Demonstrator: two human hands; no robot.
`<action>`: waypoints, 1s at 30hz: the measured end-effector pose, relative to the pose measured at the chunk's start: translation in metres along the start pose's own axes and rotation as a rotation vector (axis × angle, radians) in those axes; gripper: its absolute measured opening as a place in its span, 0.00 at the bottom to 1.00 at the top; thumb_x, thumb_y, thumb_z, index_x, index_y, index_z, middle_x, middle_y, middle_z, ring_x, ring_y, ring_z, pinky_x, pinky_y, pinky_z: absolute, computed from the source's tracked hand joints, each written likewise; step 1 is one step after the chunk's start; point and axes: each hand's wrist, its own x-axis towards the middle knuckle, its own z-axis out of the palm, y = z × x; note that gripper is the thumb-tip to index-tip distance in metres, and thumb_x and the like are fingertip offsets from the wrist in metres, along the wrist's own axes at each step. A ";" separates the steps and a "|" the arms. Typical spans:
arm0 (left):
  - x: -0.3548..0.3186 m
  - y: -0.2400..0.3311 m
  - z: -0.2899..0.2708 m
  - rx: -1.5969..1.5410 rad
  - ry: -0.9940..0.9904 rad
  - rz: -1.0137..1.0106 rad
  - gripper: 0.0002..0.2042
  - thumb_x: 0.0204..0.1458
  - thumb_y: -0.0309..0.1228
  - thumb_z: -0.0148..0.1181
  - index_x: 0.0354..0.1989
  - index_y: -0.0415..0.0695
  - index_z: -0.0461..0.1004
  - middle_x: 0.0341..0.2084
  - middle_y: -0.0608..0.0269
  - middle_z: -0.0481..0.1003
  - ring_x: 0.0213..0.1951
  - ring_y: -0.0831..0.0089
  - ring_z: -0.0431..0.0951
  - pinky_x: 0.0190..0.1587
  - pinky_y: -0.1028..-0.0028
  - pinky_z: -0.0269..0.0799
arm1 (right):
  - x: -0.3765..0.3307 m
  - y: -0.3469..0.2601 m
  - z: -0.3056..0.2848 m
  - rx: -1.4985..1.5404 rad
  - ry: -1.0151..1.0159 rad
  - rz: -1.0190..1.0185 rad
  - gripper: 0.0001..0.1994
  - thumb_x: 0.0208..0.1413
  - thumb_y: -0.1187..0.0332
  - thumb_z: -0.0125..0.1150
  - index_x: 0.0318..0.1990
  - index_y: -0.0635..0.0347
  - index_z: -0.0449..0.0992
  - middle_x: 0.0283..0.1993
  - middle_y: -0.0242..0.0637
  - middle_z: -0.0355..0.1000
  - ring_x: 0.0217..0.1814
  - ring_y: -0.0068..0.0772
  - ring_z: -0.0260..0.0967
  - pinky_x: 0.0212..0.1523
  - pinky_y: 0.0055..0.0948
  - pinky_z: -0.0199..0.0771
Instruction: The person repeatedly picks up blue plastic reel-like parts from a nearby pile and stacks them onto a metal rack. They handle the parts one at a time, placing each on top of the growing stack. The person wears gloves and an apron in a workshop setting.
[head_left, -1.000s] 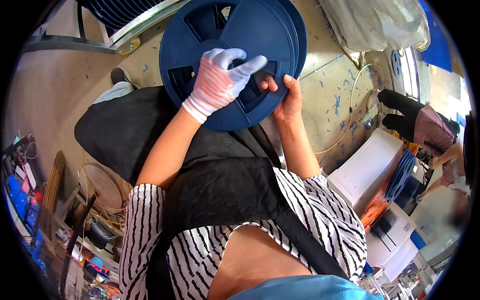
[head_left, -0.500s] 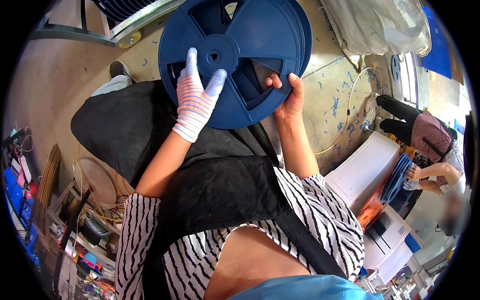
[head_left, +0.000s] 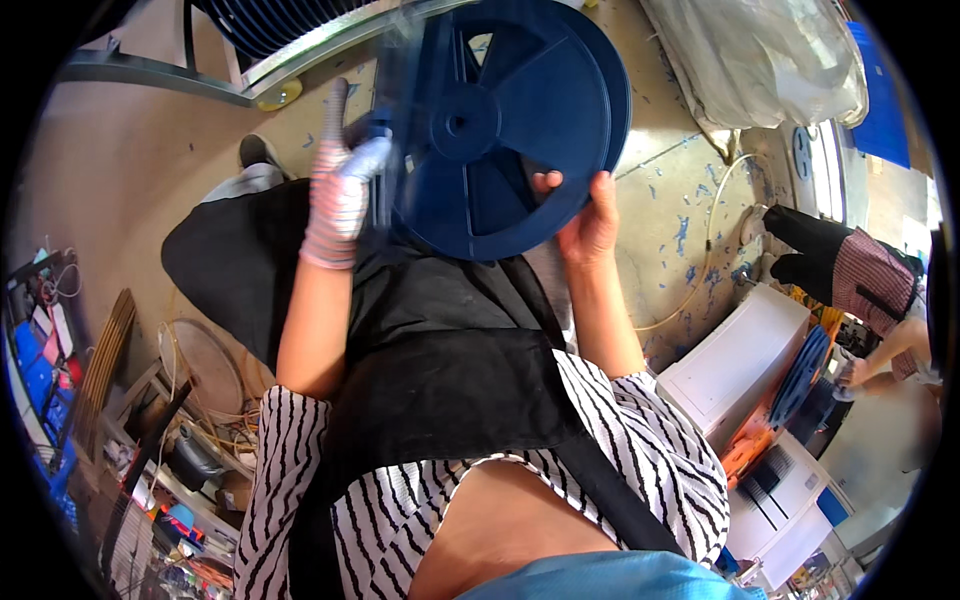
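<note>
My right hand (head_left: pixel 588 222), bare, grips the lower right rim of a large dark blue plastic reel (head_left: pixel 540 100). Its thumb lies on the rim and fingertips show through a cut-out. The reel has a round hub with a small centre hole, and another round rim shows behind it. Left of it, a second blue reel (head_left: pixel 382 128) stands nearly edge-on, smeared by motion. My left hand (head_left: pixel 338 200), in a striped knitted glove, holds this second reel, index finger stretched along it and thumb against it; the exact grip is blurred.
A metal rack (head_left: pixel 290 62) with several dark reels stands at the upper left. A plastic-covered bundle (head_left: pixel 760 60) is at the upper right. Blue scraps and a pale hose (head_left: pixel 705 235) lie on the floor. A co-worker (head_left: pixel 870 275) handles blue reels (head_left: pixel 800 375) beside white machine housings (head_left: pixel 735 350).
My left hand has moved left from the reel's face, swinging one reel to nearly edge-on. My right hand keeps its hold on the other reel. At right, the co-worker's hand has shifted.
</note>
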 end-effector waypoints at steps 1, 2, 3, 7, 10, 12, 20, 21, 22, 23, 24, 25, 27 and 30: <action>0.001 0.011 -0.023 -0.161 -0.032 -0.042 0.38 0.48 0.24 0.58 0.69 0.42 0.47 0.55 0.42 0.64 0.54 0.55 0.70 0.55 0.65 0.70 | -0.001 -0.002 -0.012 0.019 -0.005 0.027 0.26 0.54 0.62 0.63 0.57 0.58 0.60 0.46 0.44 0.71 0.40 0.41 0.75 0.48 0.48 0.77; 0.000 0.019 -0.041 -0.393 -0.077 -0.104 0.37 0.48 0.25 0.58 0.68 0.38 0.47 0.55 0.40 0.65 0.54 0.54 0.70 0.56 0.65 0.69 | -0.001 -0.003 -0.020 -0.002 -0.050 0.022 0.25 0.58 0.54 0.56 0.56 0.64 0.64 0.39 0.46 0.73 0.42 0.42 0.72 0.52 0.43 0.72; -0.006 0.027 -0.057 -0.625 -0.114 -0.161 0.36 0.49 0.26 0.58 0.66 0.35 0.48 0.54 0.39 0.65 0.54 0.54 0.70 0.57 0.64 0.69 | -0.002 -0.004 -0.022 0.026 -0.033 0.038 0.25 0.59 0.54 0.55 0.55 0.64 0.65 0.37 0.47 0.73 0.41 0.43 0.71 0.51 0.42 0.72; -0.023 0.033 -0.094 -0.849 -0.390 -0.063 0.44 0.46 0.37 0.64 0.65 0.28 0.46 0.60 0.40 0.59 0.55 0.55 0.65 0.63 0.61 0.58 | 0.001 -0.013 -0.028 0.203 -0.050 0.097 0.23 0.61 0.53 0.52 0.53 0.64 0.66 0.32 0.46 0.69 0.38 0.46 0.70 0.46 0.39 0.77; -0.032 0.023 -0.097 -0.866 -0.477 0.008 0.43 0.44 0.41 0.65 0.65 0.33 0.51 0.61 0.45 0.59 0.52 0.60 0.65 0.59 0.64 0.59 | 0.004 -0.018 -0.042 0.292 -0.056 0.077 0.21 0.62 0.54 0.51 0.52 0.62 0.66 0.31 0.45 0.67 0.38 0.47 0.70 0.46 0.42 0.76; -0.040 0.013 -0.097 -0.962 -0.417 0.029 0.41 0.43 0.41 0.66 0.64 0.38 0.55 0.60 0.48 0.60 0.52 0.61 0.66 0.58 0.65 0.60 | 0.004 -0.021 -0.040 0.304 -0.019 0.057 0.20 0.62 0.55 0.52 0.52 0.61 0.67 0.32 0.44 0.67 0.35 0.40 0.66 0.45 0.40 0.74; -0.032 -0.005 -0.104 -0.983 -0.505 -0.068 0.44 0.34 0.36 0.68 0.62 0.34 0.56 0.56 0.48 0.64 0.54 0.54 0.67 0.58 0.59 0.65 | -0.005 -0.036 -0.052 0.301 0.023 0.001 0.21 0.60 0.57 0.55 0.52 0.65 0.65 0.33 0.38 0.66 0.32 0.31 0.61 0.42 0.36 0.72; -0.032 -0.005 -0.105 -0.995 -0.506 -0.091 0.44 0.34 0.36 0.68 0.63 0.34 0.55 0.57 0.48 0.64 0.55 0.53 0.67 0.59 0.59 0.65 | -0.005 -0.035 -0.055 0.331 0.005 0.018 0.22 0.60 0.56 0.55 0.53 0.65 0.65 0.35 0.38 0.66 0.32 0.31 0.62 0.43 0.36 0.72; -0.035 -0.005 -0.106 -1.017 -0.493 -0.107 0.44 0.35 0.36 0.68 0.64 0.35 0.55 0.57 0.48 0.63 0.55 0.52 0.67 0.59 0.58 0.65 | -0.006 -0.033 -0.057 0.337 -0.010 0.025 0.22 0.60 0.56 0.55 0.53 0.65 0.65 0.34 0.38 0.66 0.32 0.31 0.62 0.43 0.36 0.72; -0.038 -0.004 -0.100 -1.047 -0.482 -0.128 0.44 0.36 0.36 0.68 0.64 0.36 0.54 0.57 0.48 0.63 0.56 0.52 0.67 0.60 0.58 0.65 | -0.007 -0.035 -0.054 0.336 -0.018 0.028 0.23 0.60 0.56 0.55 0.53 0.65 0.65 0.34 0.37 0.66 0.32 0.31 0.61 0.44 0.37 0.72; -0.038 0.001 -0.090 -1.046 -0.474 -0.052 0.42 0.40 0.37 0.68 0.65 0.38 0.54 0.57 0.48 0.64 0.55 0.53 0.68 0.59 0.58 0.65 | -0.006 -0.034 -0.056 0.342 -0.020 0.020 0.23 0.60 0.56 0.55 0.54 0.65 0.65 0.37 0.38 0.66 0.32 0.31 0.61 0.43 0.37 0.72; -0.039 0.002 -0.092 -1.040 -0.433 -0.062 0.43 0.37 0.37 0.68 0.65 0.39 0.54 0.56 0.48 0.64 0.54 0.53 0.68 0.59 0.59 0.65 | -0.006 -0.033 -0.059 0.349 -0.020 0.009 0.22 0.61 0.56 0.54 0.54 0.64 0.65 0.41 0.39 0.67 0.32 0.31 0.61 0.42 0.37 0.71; -0.040 -0.001 -0.091 -1.040 -0.358 -0.101 0.46 0.32 0.37 0.68 0.65 0.40 0.55 0.56 0.48 0.65 0.53 0.54 0.68 0.59 0.60 0.64 | -0.010 -0.035 -0.063 0.374 -0.021 0.006 0.23 0.61 0.55 0.53 0.55 0.63 0.65 0.43 0.39 0.68 0.31 0.30 0.60 0.40 0.36 0.70; -0.033 -0.008 -0.095 -1.014 -0.352 -0.055 0.50 0.21 0.38 0.67 0.63 0.41 0.58 0.57 0.50 0.64 0.50 0.56 0.69 0.56 0.64 0.62 | -0.010 -0.038 -0.063 0.429 0.034 0.016 0.23 0.58 0.54 0.56 0.54 0.62 0.66 0.39 0.38 0.67 0.28 0.29 0.59 0.36 0.35 0.68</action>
